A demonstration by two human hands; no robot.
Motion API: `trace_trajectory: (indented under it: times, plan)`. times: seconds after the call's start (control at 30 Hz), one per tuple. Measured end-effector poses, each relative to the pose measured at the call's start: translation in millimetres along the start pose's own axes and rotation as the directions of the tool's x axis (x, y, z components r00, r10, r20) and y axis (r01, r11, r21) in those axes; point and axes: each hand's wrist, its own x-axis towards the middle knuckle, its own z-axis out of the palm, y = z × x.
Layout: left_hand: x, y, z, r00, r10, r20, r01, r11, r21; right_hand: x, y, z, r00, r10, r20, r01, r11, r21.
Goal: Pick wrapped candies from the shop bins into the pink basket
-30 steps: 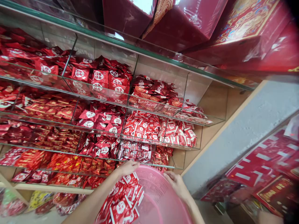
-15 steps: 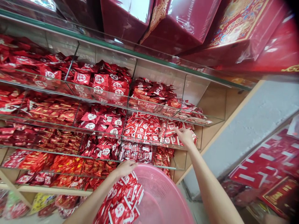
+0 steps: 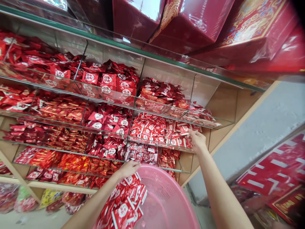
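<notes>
My left hand (image 3: 127,169) grips the far rim of a pink plastic basket (image 3: 164,197), which holds a pile of red and white candy packets (image 3: 125,203) on its left side. My right hand (image 3: 197,141) reaches up into the right-hand compartment of a clear acrylic bin shelf (image 3: 152,144). Its fingers curl among the red and white packets (image 3: 181,135) lying there. Whether it holds any of them is hidden by the fingers.
Tiers of clear bins full of red wrapped sweets (image 3: 71,111) fill the left and middle. Large red gift boxes (image 3: 190,22) stand on the glass shelf above. A grey wall (image 3: 259,127) and red printed boxes (image 3: 274,171) lie to the right.
My right hand left the basket's rim, rose to the bin of red and white packets, and has pushed further in among them. My left hand stayed on the basket.
</notes>
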Motion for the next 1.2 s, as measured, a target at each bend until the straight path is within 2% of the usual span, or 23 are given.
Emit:
trace_trajectory:
  times: [0.13, 0.2, 0.27, 0.33, 0.37, 0.4, 0.47, 0.5, 0.53, 0.57, 0.6, 0.73, 0.8, 0.87, 1.03, 1.13, 1.2]
  plan:
    - [0.2, -1.1, 0.9, 1.000, 0.018, 0.009, -0.019, 1.000, 0.013, -33.4, -5.1, -19.6, 0.998, -0.046, -0.050, 0.053, 0.986, 0.160]
    - [0.0, -1.7, 1.0, 1.000, 0.025, 0.012, -0.025, 1.000, 0.016, -60.3, -8.1, -28.9, 0.994, -0.108, -0.025, 0.111, 0.977, 0.184]
    - [-0.1, -2.2, 1.3, 1.000, 0.026, 0.011, -0.026, 1.000, 0.012, -89.9, -9.0, -35.1, 0.987, -0.144, 0.077, 0.133, 0.983, 0.124]
    - [0.0, -2.2, 1.7, 1.000, 0.027, 0.010, -0.027, 1.000, 0.007, -117.0, -4.3, -36.6, 0.955, -0.093, 0.282, 0.091, 0.996, 0.021]
    - [0.1, -1.9, 1.9, 1.000, 0.028, 0.011, -0.028, 1.000, 0.005, -128.3, 1.0, -35.4, 0.908, -0.034, 0.417, 0.059, 0.997, -0.047]
    - [0.1, -1.5, 2.0, 0.999, 0.031, 0.013, -0.031, 1.000, 0.002, -137.6, 8.7, -33.1, 0.828, 0.040, 0.559, 0.034, 0.992, -0.122]
    - [0.2, -0.7, 2.3, 0.999, 0.038, 0.020, -0.038, 0.999, -0.003, -150.3, 29.9, -25.8, 0.589, 0.202, 0.783, 0.023, 0.964, -0.266]
    - [0.3, -0.4, 2.3, 0.999, 0.040, 0.020, -0.040, 0.999, -0.005, -154.2, 42.3, -21.4, 0.477, 0.271, 0.836, 0.032, 0.945, -0.324]
    - [0.3, -0.4, 2.3, 0.999, 0.037, 0.017, -0.037, 0.999, -0.008, -157.1, 54.9, -16.8, 0.404, 0.322, 0.856, 0.048, 0.927, -0.371]
    - [0.3, -0.8, 2.4, 0.999, 0.031, 0.012, -0.031, 0.999, -0.010, -159.4, 66.9, -12.1, 0.375, 0.357, 0.855, 0.067, 0.910, -0.410]
    - [0.3, -1.4, 2.3, 1.000, 0.022, 0.005, -0.022, 1.000, -0.013, -161.5, 77.6, -7.6, 0.383, 0.380, 0.842, 0.085, 0.893, -0.441]
    - [-0.3, -6.5, 1.8, 1.000, -0.004, -0.012, 0.004, 1.000, -0.016, -172.7, 102.1, 8.2, 0.523, 0.390, 0.758, 0.106, 0.852, -0.512]
    - [-0.9, -9.3, 1.4, 1.000, -0.012, -0.014, 0.012, 1.000, -0.015, -179.7, 106.3, 13.9, 0.546, 0.399, 0.737, 0.075, 0.853, -0.517]
    - [-1.8, -11.9, 1.3, 1.000, -0.021, -0.017, 0.021, 1.000, -0.013, -185.7, 109.9, 17.6, 0.530, 0.429, 0.731, 0.026, 0.854, -0.520]
    - [-3.8, -17.3, 2.6, 1.000, -0.010, -0.011, 0.010, 0.999, 0.035, -192.7, 126.2, 20.2, 0.445, 0.519, 0.730, -0.103, 0.839, -0.534]
    - [-3.9, -19.1, 3.6, 1.000, 0.006, -0.007, -0.006, 0.997, 0.082, -195.5, 138.2, 21.1, 0.436, 0.535, 0.724, -0.098, 0.828, -0.552]
    - [-3.7, -19.3, 4.0, 1.000, 0.013, -0.011, -0.012, 0.995, 0.099, -197.9, 145.0, 22.0, 0.452, 0.536, 0.713, -0.068, 0.817, -0.572]
